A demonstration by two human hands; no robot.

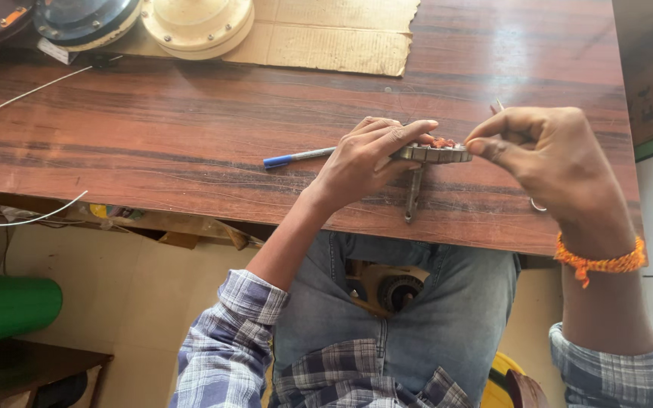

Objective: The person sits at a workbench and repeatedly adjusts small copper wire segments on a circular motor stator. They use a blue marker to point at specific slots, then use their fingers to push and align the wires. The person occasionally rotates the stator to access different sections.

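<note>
left hand (pixel 368 159): gripping the stator core (pixel 434 153), fingers wrapping its left rim
right hand (pixel 549 155): pinching shut at its right edge
stator core: sitting near table (pixel 190 136) edge
pen (pixel 296 157): lying just left

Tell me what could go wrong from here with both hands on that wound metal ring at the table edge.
The metal ring stands on a thin shaft close to the table edge, steadied by the left hand; it might tip or slip off. The right hand pinches near the copper windings, which could get nicked. The blue pen may roll.
</note>
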